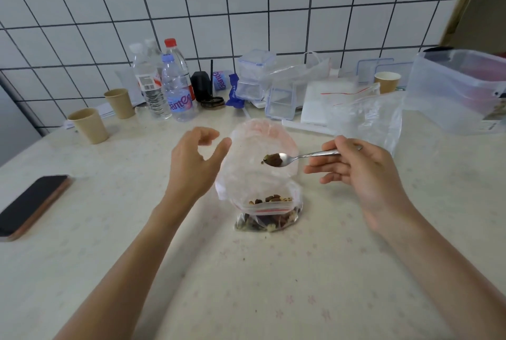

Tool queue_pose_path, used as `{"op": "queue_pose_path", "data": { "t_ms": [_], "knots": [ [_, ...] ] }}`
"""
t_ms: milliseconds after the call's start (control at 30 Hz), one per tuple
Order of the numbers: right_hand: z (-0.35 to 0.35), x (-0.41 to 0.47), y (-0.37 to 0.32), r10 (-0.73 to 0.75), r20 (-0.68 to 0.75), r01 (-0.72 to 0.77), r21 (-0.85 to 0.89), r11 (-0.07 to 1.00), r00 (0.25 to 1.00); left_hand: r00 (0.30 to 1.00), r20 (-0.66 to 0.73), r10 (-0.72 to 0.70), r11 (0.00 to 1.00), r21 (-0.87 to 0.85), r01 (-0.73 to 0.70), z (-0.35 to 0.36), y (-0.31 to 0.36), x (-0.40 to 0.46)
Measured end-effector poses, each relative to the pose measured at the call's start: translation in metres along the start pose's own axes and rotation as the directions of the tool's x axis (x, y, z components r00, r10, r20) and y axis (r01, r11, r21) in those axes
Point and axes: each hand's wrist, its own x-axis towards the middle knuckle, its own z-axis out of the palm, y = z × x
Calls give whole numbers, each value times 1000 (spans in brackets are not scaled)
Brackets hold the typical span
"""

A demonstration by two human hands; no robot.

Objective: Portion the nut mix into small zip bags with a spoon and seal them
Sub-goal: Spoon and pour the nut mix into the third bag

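Note:
A large clear bag (260,147) stands open in the middle of the table. In front of it lies a small zip bag (269,215) with a red seal strip, holding nut mix. My right hand (356,172) grips a metal spoon (301,157) by its handle; the bowl carries a heap of nut mix and hovers over the large bag. My left hand (194,164) hovers just left of the large bag, fingers loosely curled and blurred, holding nothing.
A phone (32,204) lies at the left edge. Paper cups (89,126) and water bottles (175,87) stand at the back left. Clear boxes (254,79), spare zip bags (364,115) and a big plastic tub (460,93) crowd the back right.

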Motion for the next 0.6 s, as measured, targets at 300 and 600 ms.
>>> {"op": "queue_pose_path", "data": {
  "t_ms": [300,600],
  "knots": [
    [-3,-33,6,-302,390,459,-417,784,870,952,291,-98,990,-68,123,-9,16,-69],
    [-7,-39,9,-416,584,715,-524,463,697,966,252,-55,992,-95,81,-16,23,-67]
  ]
}}
